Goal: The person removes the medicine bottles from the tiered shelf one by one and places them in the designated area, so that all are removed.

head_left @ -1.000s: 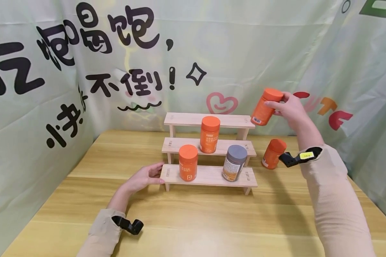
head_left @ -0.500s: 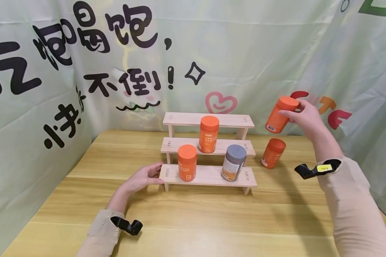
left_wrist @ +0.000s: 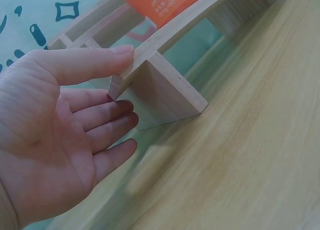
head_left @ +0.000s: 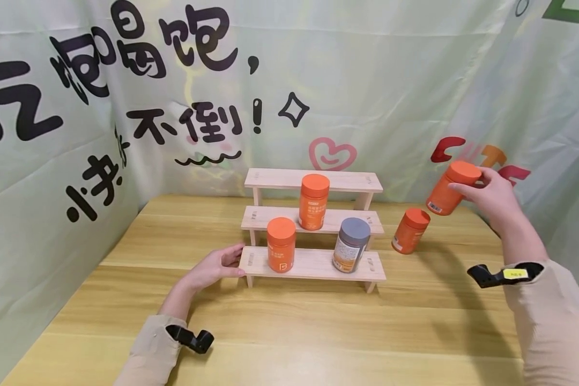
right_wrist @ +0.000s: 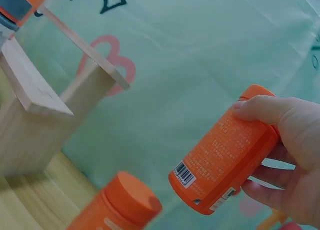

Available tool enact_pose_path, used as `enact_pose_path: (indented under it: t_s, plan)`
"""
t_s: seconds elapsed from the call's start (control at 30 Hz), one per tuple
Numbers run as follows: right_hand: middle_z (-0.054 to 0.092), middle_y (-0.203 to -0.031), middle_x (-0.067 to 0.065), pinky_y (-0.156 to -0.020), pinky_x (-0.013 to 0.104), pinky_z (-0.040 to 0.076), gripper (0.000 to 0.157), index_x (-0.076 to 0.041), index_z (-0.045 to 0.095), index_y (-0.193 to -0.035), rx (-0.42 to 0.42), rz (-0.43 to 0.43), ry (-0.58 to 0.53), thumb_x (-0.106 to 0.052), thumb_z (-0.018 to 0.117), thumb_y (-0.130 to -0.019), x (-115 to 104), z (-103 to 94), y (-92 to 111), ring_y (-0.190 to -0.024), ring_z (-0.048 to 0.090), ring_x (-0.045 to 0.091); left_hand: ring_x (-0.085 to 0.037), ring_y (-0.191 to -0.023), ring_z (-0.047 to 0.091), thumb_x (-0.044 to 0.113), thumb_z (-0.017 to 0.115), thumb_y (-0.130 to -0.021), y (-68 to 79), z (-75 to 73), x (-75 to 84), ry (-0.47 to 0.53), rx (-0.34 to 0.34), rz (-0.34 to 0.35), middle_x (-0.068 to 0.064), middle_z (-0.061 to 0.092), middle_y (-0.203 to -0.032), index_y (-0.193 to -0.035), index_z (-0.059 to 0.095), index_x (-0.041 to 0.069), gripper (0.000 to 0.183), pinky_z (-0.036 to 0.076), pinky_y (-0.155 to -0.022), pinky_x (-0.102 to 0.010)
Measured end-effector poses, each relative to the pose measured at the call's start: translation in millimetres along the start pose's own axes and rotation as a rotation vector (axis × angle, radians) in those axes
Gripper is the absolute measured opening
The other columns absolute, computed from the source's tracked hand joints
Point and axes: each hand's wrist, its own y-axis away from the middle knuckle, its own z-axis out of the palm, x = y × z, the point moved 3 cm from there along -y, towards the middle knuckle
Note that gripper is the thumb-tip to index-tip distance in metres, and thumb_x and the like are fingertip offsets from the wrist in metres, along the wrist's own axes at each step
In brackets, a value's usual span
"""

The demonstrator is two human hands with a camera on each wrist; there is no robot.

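My right hand (head_left: 499, 201) grips an orange pill bottle (head_left: 447, 192) near its lid, holding it tilted in the air above the table's right side. Thumb and fingers lie on opposite sides of that bottle (right_wrist: 225, 160) in the right wrist view. A second orange bottle (head_left: 409, 234) stands on the table below and left of it. At the left end of a three-step wooden display rack (head_left: 316, 266), my left hand (head_left: 215, 268) pinches the lowest board, thumb on top and index finger at its underside; the other fingers (left_wrist: 112, 117) extend free.
On the rack's lowest step stand an orange bottle (head_left: 281, 246) and a grey-lidded bottle (head_left: 351, 246). Another orange bottle (head_left: 313, 203) occupies the middle step. A printed cloth backdrop (head_left: 391, 80) rises behind the wooden table (head_left: 289, 332).
My right hand has carried its orange bottle rightward and lower, away from the rack's top step. The left hand stays at the rack's end, and the standing bottles have not moved.
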Motion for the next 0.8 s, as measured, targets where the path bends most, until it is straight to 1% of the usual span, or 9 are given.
enact_pose_path:
  t_s: [0.13, 0.17, 0.27, 0.4, 0.53, 0.6, 0.67, 0.73, 0.8]
  plan:
    - [0.043, -0.105, -0.007, -0.063, 0.006, 0.041, 0.073, 0.004, 0.029, -0.138, 0.017, -0.002, -0.036, -0.037, 0.062, -0.087, 17, -6.8, 2, -0.082, 0.043, -0.001, -0.044, -0.130, 0.029, 0.011, 0.067, -0.085, -1.2, -1.0, 1.8, -0.010, -0.001, -0.001, -0.032, 0.025, -0.143, -0.140, 0.017, -0.015, 0.079, 0.024, -0.106, -0.052]
    - [0.043, -0.104, -0.009, -0.063, 0.006, 0.041, 0.072, 0.003, 0.030, -0.137, 0.022, 0.004, -0.043, -0.037, 0.062, -0.087, 22, -7.6, 3, -0.082, 0.043, -0.002, -0.044, -0.130, 0.029, 0.011, 0.067, -0.085, -1.3, -1.3, 1.9, -0.012, 0.001, -0.004, -0.032, 0.026, -0.143, -0.140, 0.017, -0.015, 0.079, 0.024, -0.106, -0.052]
    - [0.043, -0.105, -0.008, -0.066, 0.011, 0.041, 0.074, 0.004, 0.030, -0.138, 0.034, 0.029, -0.037, -0.039, 0.062, -0.087, 36, -9.6, 6, -0.082, 0.042, 0.000, -0.044, -0.130, 0.028, 0.010, 0.066, -0.085, -1.7, -1.6, 2.4, -0.006, 0.001, -0.006, -0.032, 0.025, -0.143, -0.141, 0.017, -0.015, 0.078, 0.024, -0.106, -0.051]
    - [0.044, -0.106, -0.003, -0.065, 0.018, 0.038, 0.078, 0.007, 0.030, -0.136, 0.056, 0.072, 0.024, -0.043, 0.062, -0.086, 54, -8.8, 11, -0.081, 0.040, 0.001, -0.044, -0.131, 0.026, 0.008, 0.065, -0.085, -1.4, -0.6, 2.4, 0.011, -0.008, -0.001, -0.032, 0.024, -0.143, -0.140, 0.016, -0.015, 0.078, 0.023, -0.106, -0.051]
    - [0.046, -0.106, 0.001, -0.062, 0.013, 0.039, 0.079, 0.009, 0.029, -0.137, 0.058, 0.112, 0.016, -0.040, 0.063, -0.086, 71, -3.3, 13, -0.078, 0.040, -0.001, -0.045, -0.130, 0.028, 0.008, 0.066, -0.085, -1.0, 0.5, 1.6, 0.016, -0.012, 0.003, -0.033, 0.025, -0.143, -0.140, 0.015, -0.016, 0.078, 0.025, -0.106, -0.051]
    - [0.046, -0.108, 0.003, -0.060, 0.011, 0.039, 0.079, 0.011, 0.028, -0.137, 0.055, 0.118, 0.011, -0.039, 0.062, -0.086, 78, 1.2, 14, -0.077, 0.040, -0.003, -0.044, -0.130, 0.029, 0.009, 0.066, -0.085, -1.0, 1.1, 0.9, 0.016, -0.011, 0.002, -0.033, 0.026, -0.142, -0.140, 0.015, -0.016, 0.079, 0.025, -0.105, -0.052]
    - [0.045, -0.110, 0.008, -0.059, 0.009, 0.039, 0.078, 0.012, 0.027, -0.137, 0.055, 0.119, 0.010, -0.038, 0.062, -0.087, 84, 6.5, 15, -0.077, 0.039, -0.003, -0.044, -0.130, 0.029, 0.009, 0.066, -0.085, -0.8, 1.2, 0.5, 0.016, -0.012, 0.001, -0.033, 0.026, -0.143, -0.141, 0.015, -0.015, 0.079, 0.025, -0.106, -0.051]
    - [0.045, -0.114, 0.017, -0.059, 0.008, 0.039, 0.078, 0.012, 0.027, -0.137, 0.054, 0.118, 0.010, -0.038, 0.062, -0.087, 89, 12.2, 16, -0.079, 0.039, -0.002, -0.044, -0.130, 0.029, 0.008, 0.066, -0.085, -0.6, 0.9, 0.7, 0.013, -0.010, 0.000, -0.033, 0.026, -0.143, -0.141, 0.015, -0.015, 0.079, 0.025, -0.106, -0.051]
    - [0.043, -0.122, 0.025, -0.061, 0.009, 0.039, 0.079, 0.012, 0.027, -0.137, 0.056, 0.125, 0.012, -0.038, 0.061, -0.087, 93, 17.5, 15, -0.084, 0.041, 0.003, -0.044, -0.130, 0.029, 0.008, 0.066, -0.085, -0.6, 0.2, 1.1, 0.016, -0.006, 0.000, -0.032, 0.026, -0.143, -0.141, 0.015, -0.015, 0.079, 0.025, -0.106, -0.051]
